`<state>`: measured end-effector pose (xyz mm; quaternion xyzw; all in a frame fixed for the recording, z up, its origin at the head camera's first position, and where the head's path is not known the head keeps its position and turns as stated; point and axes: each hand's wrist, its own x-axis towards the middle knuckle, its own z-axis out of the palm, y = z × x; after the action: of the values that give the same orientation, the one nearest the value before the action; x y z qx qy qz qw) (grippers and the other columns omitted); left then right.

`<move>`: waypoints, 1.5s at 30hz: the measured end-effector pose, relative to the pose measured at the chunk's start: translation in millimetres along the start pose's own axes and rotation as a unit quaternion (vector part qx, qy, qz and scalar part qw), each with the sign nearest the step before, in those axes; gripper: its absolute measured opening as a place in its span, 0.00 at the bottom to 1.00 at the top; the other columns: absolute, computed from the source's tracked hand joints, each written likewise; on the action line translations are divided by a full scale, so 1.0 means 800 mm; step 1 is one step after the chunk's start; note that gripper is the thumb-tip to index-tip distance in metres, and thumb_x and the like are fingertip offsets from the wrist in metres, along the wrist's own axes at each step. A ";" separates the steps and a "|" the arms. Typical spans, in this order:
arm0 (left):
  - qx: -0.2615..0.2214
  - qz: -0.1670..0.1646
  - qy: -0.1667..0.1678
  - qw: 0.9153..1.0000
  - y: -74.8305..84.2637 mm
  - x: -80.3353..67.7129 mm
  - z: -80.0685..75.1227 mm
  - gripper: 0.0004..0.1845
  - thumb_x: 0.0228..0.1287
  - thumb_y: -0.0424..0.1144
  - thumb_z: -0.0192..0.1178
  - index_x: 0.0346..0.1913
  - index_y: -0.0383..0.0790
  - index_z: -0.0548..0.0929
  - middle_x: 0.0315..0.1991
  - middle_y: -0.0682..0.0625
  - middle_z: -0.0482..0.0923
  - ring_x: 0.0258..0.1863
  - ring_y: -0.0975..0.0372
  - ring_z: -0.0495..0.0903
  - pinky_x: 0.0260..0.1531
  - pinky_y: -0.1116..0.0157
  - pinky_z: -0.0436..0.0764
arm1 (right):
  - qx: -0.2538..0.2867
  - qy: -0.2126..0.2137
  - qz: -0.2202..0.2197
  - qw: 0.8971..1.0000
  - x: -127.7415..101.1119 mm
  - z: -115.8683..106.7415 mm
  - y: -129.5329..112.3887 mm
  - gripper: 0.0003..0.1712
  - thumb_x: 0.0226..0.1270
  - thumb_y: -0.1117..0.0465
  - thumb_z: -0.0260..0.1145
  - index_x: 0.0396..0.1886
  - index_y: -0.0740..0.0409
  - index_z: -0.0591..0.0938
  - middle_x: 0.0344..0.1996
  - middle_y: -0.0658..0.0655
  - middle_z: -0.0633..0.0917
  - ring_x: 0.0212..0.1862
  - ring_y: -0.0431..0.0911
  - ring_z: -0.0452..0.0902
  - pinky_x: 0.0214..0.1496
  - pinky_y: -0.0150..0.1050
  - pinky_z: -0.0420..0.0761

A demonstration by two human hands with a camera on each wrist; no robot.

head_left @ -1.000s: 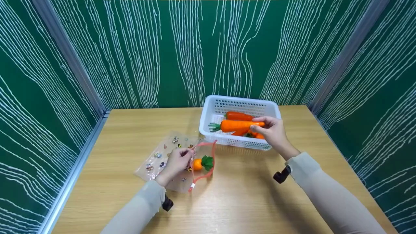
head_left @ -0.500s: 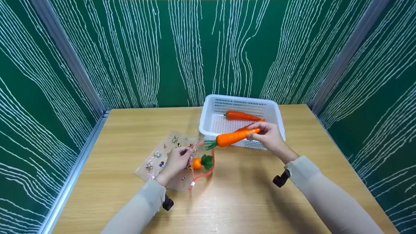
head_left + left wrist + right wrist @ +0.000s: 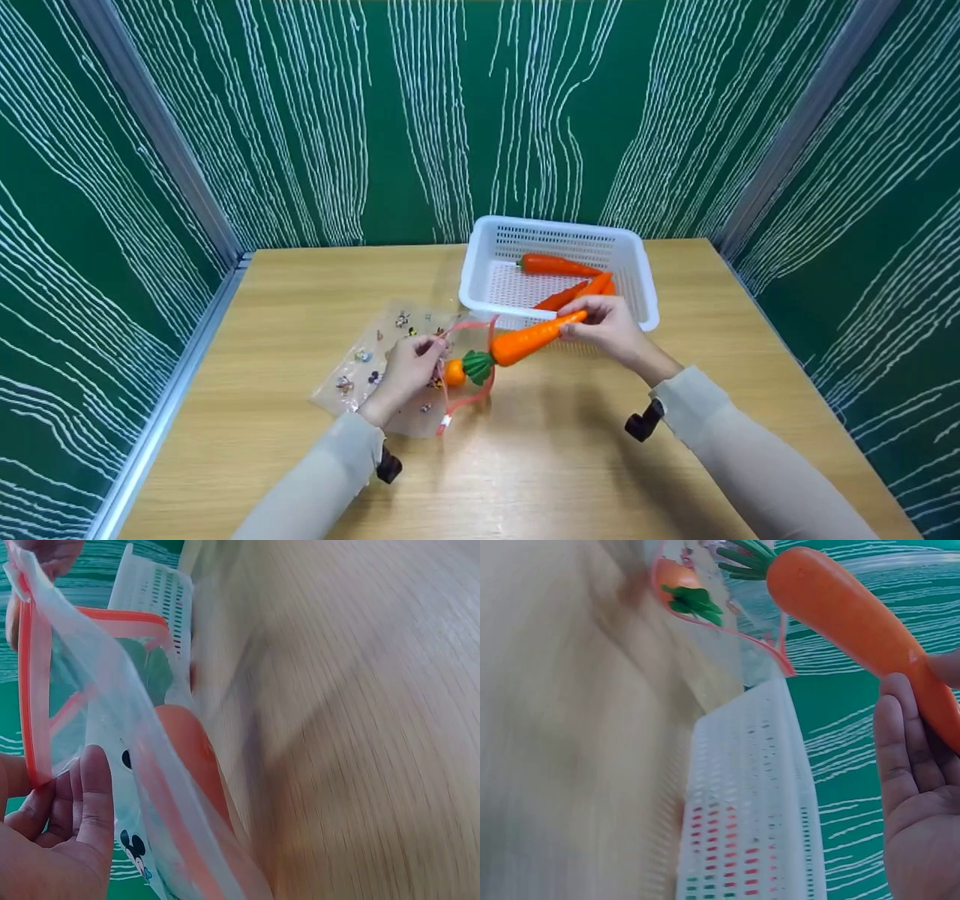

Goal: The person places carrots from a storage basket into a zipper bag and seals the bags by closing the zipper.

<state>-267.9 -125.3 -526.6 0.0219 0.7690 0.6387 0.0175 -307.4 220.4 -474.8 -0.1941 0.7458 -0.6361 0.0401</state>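
The carrot (image 3: 527, 339) is now out of the white basket (image 3: 645, 292) and down at the mouth of the bag, where a second ago it was being lifted from among the others. The right hand (image 3: 606, 327) is pinching it by the thin tip, fingers curled round it, and the green leafy end is pointing left and sitting right at the red rim of the clear zip bag (image 3: 390, 358). The left hand (image 3: 407, 370) is pinching the near-left edge of that rim, holding the mouth wide. Inside the bag another carrot (image 3: 454, 372) is already lying, its green top just beside the leaves of the one arriving. The bag is printed with small cartoon figures and is lying flat on the wooden counter (image 3: 525, 450), left of the basket. Three more carrots (image 3: 559, 265) are lying in the basket, at the far right of the counter. The right wrist view is showing the carrot slanting above the bag's opening, with the basket wall just beside it.
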 end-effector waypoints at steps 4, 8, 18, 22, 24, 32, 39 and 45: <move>-0.003 -0.001 0.000 1.000 0.002 0.000 0.002 0.14 0.84 0.33 0.56 0.51 0.23 0.87 0.29 0.47 0.83 0.22 0.67 0.77 0.23 0.75 0.78 | 0.002 -0.013 0.004 1.000 -0.002 0.008 0.007 0.17 0.68 0.73 0.74 0.52 0.82 0.84 0.41 0.52 0.92 0.38 0.45 0.90 0.47 0.37 0.92; -0.008 0.000 0.000 1.000 0.003 -0.001 0.003 0.14 0.83 0.32 0.56 0.51 0.23 0.87 0.30 0.46 0.83 0.22 0.67 0.77 0.23 0.75 0.78 | 0.008 -0.029 0.018 0.999 -0.004 0.016 0.013 0.18 0.69 0.72 0.75 0.53 0.81 0.84 0.41 0.53 0.92 0.38 0.44 0.90 0.47 0.38 0.92; -0.017 0.000 -0.010 1.000 0.005 -0.002 0.007 0.14 0.85 0.33 0.55 0.46 0.26 0.87 0.29 0.50 0.80 0.23 0.67 0.78 0.25 0.75 0.80 | 0.013 -0.053 0.045 0.997 -0.005 0.039 0.031 0.16 0.68 0.72 0.75 0.53 0.77 0.86 0.40 0.54 0.92 0.38 0.42 0.90 0.48 0.37 0.92; -0.020 0.002 -0.007 1.000 0.003 0.000 0.010 0.13 0.85 0.33 0.55 0.44 0.28 0.87 0.28 0.50 0.81 0.23 0.68 0.79 0.25 0.75 0.80 | -0.003 -0.070 0.053 0.996 -0.005 0.047 0.040 0.18 0.67 0.72 0.76 0.53 0.79 0.85 0.38 0.52 0.92 0.36 0.39 0.87 0.46 0.33 0.91; -0.024 0.004 -0.007 1.000 0.003 0.000 0.011 0.14 0.84 0.33 0.55 0.45 0.26 0.87 0.28 0.50 0.81 0.23 0.68 0.79 0.26 0.75 0.81 | -0.022 -0.080 0.054 0.995 -0.006 0.051 0.042 0.18 0.66 0.72 0.77 0.53 0.78 0.86 0.40 0.54 0.91 0.36 0.39 0.85 0.45 0.31 0.90; -0.005 0.005 -0.005 1.000 0.004 0.000 0.011 0.14 0.84 0.35 0.57 0.45 0.25 0.87 0.27 0.53 0.79 0.21 0.68 0.76 0.24 0.75 0.79 | -0.143 -0.154 0.013 0.978 -0.008 0.062 0.046 0.17 0.62 0.72 0.79 0.50 0.72 0.89 0.45 0.68 0.91 0.40 0.40 0.84 0.48 0.29 0.87; 0.033 0.009 0.009 0.999 0.003 0.001 0.010 0.14 0.84 0.36 0.58 0.44 0.30 0.88 0.30 0.52 0.80 0.24 0.67 0.74 0.24 0.75 0.76 | -0.299 -0.214 -0.025 0.930 -0.011 0.072 0.032 0.18 0.62 0.70 0.80 0.52 0.65 0.90 0.44 0.59 0.93 0.41 0.43 0.87 0.53 0.45 0.92; 0.046 0.009 0.012 0.999 0.006 0.000 0.010 0.14 0.83 0.36 0.59 0.45 0.29 0.89 0.30 0.53 0.82 0.26 0.68 0.74 0.26 0.75 0.74 | -0.420 -0.251 -0.060 0.870 -0.011 0.078 0.023 0.13 0.67 0.63 0.80 0.49 0.60 0.92 0.39 0.54 0.93 0.34 0.39 0.83 0.47 0.42 0.92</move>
<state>-267.4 -116.7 -523.5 0.0219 0.7976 0.6028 0.0011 -284.5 167.0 -506.3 -0.3902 0.8942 -0.1945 0.1020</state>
